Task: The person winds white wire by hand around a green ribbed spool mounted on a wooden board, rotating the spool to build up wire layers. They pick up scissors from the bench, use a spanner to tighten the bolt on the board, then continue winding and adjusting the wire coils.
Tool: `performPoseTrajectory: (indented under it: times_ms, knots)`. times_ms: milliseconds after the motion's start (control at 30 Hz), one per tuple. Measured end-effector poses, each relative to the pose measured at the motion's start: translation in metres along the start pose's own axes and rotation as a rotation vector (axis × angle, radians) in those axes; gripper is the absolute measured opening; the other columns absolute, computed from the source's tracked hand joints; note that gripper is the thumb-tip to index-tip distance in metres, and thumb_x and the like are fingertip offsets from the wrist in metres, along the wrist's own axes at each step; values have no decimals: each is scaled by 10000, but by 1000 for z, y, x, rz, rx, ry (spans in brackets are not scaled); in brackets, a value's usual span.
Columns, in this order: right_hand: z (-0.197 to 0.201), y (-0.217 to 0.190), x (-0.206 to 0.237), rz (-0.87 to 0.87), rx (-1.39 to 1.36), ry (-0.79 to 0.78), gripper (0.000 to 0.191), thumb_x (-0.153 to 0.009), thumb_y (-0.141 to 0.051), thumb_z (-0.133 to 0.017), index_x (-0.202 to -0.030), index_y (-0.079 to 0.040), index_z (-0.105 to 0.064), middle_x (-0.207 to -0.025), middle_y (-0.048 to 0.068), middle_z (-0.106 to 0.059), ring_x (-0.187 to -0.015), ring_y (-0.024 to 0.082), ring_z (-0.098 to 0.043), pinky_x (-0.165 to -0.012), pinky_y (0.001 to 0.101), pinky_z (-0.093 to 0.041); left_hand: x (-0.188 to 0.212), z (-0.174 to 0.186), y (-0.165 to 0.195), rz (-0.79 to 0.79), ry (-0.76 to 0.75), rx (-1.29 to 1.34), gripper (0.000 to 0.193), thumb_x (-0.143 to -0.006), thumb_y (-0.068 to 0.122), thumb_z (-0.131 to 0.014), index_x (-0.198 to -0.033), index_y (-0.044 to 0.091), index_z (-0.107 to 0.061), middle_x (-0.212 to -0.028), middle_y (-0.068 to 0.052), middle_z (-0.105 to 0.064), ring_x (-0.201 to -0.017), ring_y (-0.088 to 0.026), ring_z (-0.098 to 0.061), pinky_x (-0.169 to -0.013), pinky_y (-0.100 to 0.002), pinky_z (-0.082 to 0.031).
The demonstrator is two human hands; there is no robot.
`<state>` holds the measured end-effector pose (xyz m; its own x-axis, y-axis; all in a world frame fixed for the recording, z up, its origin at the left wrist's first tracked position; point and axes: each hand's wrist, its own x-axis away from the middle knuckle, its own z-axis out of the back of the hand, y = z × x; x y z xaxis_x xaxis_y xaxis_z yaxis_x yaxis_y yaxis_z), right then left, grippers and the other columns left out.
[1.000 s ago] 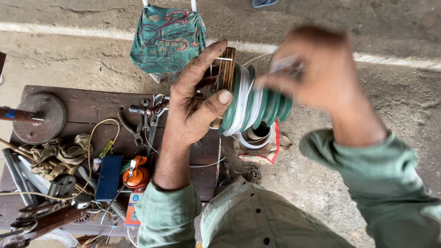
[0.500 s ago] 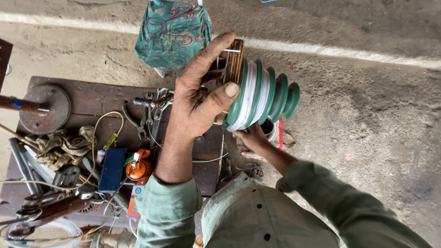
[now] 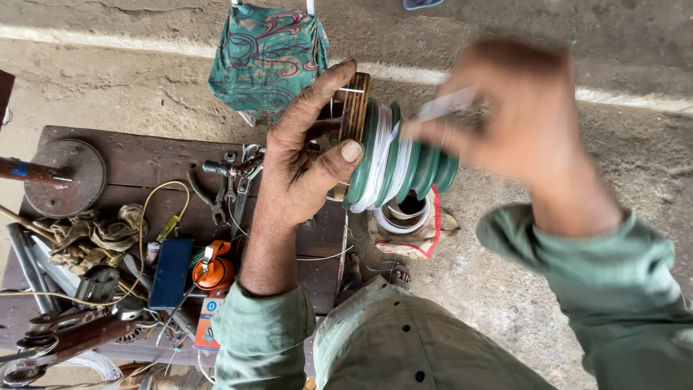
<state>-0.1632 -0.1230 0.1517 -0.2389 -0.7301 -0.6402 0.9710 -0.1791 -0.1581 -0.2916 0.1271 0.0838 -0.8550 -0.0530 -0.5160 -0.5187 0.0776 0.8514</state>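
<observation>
My left hand (image 3: 303, 159) grips a green stepped coil former (image 3: 404, 162) with a wooden end plate, thumb pressed on its rim, held up above the ground. White wire fills the grooves closest to my thumb. My right hand (image 3: 523, 123), blurred by motion, is raised to the right of the former and pinches a strand of the white wire (image 3: 444, 107) that runs to the grooves.
A dark wooden bench (image 3: 144, 162) at the left carries spanners (image 3: 231, 184), a round metal disc (image 3: 68, 177), a rag (image 3: 94, 231), a dark blue box (image 3: 171, 273), an orange oil can (image 3: 213, 271). A green patterned bag (image 3: 267, 54) hangs above. A wire spool (image 3: 404, 217) sits on the ground below.
My right hand dropped below the former half a second ago and has swung back up to its right with the wire. The left hand kept the former steady.
</observation>
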Motion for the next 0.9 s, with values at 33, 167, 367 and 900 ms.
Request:
performPoseTrajectory:
  times_ms: [33, 167, 367, 900]
  knots:
    - [-4, 28, -9, -103, -104, -1, 322, -990, -237, -903, -888, -58, -655, -784, 46, -630, -697, 119, -608, -610, 276, -467, 0, 0, 0, -2, 2, -17, 572, -1068, 221, -761, -1555, 91, -490, -1604, -89, -516, -1341, -177, -577, -1145, -360, -510]
    - [-90, 102, 0, -746, -745, 0, 211, -850, -207, -871, -842, -99, -690, -755, 15, -671, -595, 108, -542, -538, 272, -435, -2, -2, 4, 34, 9, 20, 592, -1045, 230, -769, -1547, 82, -491, -1589, -101, -523, -1327, -188, -614, -1152, -373, -537]
    - [-223, 66, 106, -1163, -1091, 118, 217, -791, -169, -831, -908, -99, -663, -837, 11, -674, -657, 125, -525, -572, 295, -423, 0, -3, 8, 7, 7, -37, 594, -1043, 237, -774, -1545, 75, -500, -1576, -97, -544, -1331, -179, -578, -1190, -364, -513]
    - [-241, 36, 171, -1180, -1176, 28, 449, -856, -88, -779, -1264, -75, -591, -1207, 17, -643, -1069, 152, -590, -894, 331, -497, 27, -8, -10, 48, 286, 126, 340, -1136, 226, -593, -1419, 38, -564, -1298, -116, -688, -1206, -193, -673, -1072, -340, -539]
